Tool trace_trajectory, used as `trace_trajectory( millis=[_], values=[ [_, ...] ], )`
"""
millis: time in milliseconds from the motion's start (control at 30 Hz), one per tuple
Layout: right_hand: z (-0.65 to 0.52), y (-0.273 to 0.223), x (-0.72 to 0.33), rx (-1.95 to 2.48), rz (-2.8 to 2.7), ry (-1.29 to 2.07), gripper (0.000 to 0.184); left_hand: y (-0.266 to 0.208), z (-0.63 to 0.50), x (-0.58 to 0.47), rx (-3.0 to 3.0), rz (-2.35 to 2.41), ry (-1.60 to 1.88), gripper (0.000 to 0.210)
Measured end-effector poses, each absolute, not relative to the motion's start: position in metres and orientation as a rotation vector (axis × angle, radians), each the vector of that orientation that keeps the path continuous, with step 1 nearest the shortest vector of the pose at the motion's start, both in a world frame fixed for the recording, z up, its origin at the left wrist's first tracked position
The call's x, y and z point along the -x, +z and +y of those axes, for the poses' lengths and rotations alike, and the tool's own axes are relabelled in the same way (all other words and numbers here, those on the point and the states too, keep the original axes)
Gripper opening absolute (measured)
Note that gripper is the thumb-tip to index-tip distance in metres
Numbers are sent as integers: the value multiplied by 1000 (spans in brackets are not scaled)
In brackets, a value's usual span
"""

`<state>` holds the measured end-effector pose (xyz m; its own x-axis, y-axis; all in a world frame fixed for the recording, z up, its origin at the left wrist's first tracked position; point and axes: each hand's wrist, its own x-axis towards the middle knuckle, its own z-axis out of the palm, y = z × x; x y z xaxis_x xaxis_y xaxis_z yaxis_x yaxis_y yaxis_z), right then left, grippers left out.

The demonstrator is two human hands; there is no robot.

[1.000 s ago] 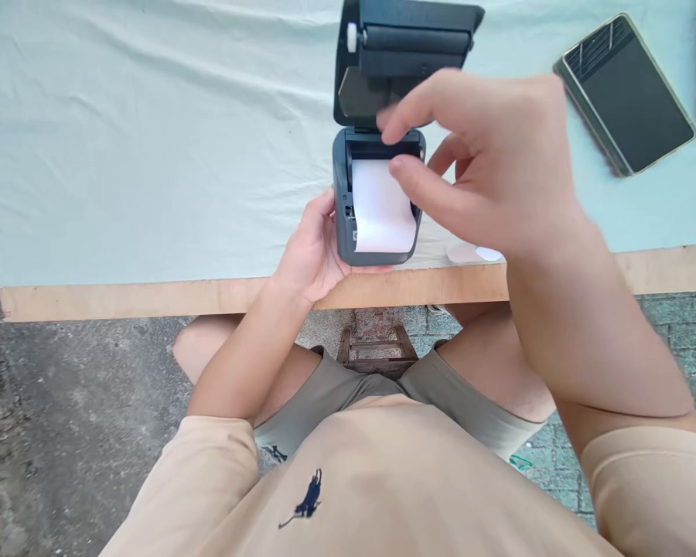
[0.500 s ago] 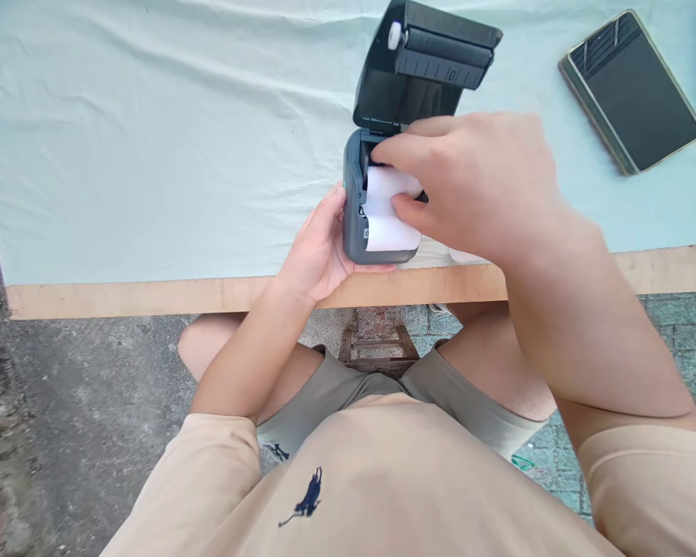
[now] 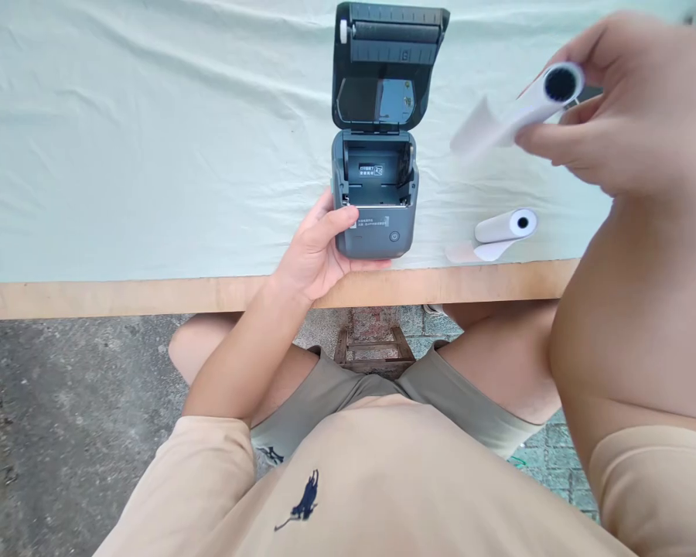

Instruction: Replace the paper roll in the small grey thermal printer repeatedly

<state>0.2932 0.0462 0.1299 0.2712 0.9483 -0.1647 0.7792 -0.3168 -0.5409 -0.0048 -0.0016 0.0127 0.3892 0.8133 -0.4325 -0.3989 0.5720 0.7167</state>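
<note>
My left hand (image 3: 319, 251) grips a dark grey portable label printer (image 3: 374, 236) from its left side and underneath, thumb on its front face. The printer's lid (image 3: 386, 70) stands raised, and its paper compartment (image 3: 377, 170) is bare inside apart from a printed sticker. Up at the right, my right hand (image 3: 620, 108) pinches a white paper roll (image 3: 533, 104) with a wide dark core; its loose end hangs out to the left, blurred. A second white paper roll (image 3: 502, 227), with a narrower core, lies on the cloth to the right of the printer, its tail partly unrolled.
A pale blue-green cloth (image 3: 151, 155) covers the table, with a bare wooden edge (image 3: 151, 296) in front. My legs are under that edge, near a small wooden stool (image 3: 374, 348). A dark object behind my right hand is mostly hidden.
My right hand has lifted the paper roll out of the printer and carried it to the upper right. The printer has turned slightly, and the second roll has come into view.
</note>
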Motion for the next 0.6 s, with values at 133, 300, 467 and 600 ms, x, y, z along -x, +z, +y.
trace_trajectory(
  millis=[133, 300, 467, 600],
  values=[
    [44, 123, -291, 2241, -1549, 962, 51, 11, 0, 6, -560, 847, 811, 66],
    [31, 124, -330, 2282, -1484, 858, 49, 9, 2, 6, -570, 829, 827, 67],
    [22, 111, -390, 2038, -1879, 1339, 41, 8, 4, 5, -589, 818, 845, 61],
    [16, 89, -386, 1738, -2015, 1589, 36, 8, 5, 5, -580, 845, 834, 63]
  ],
)
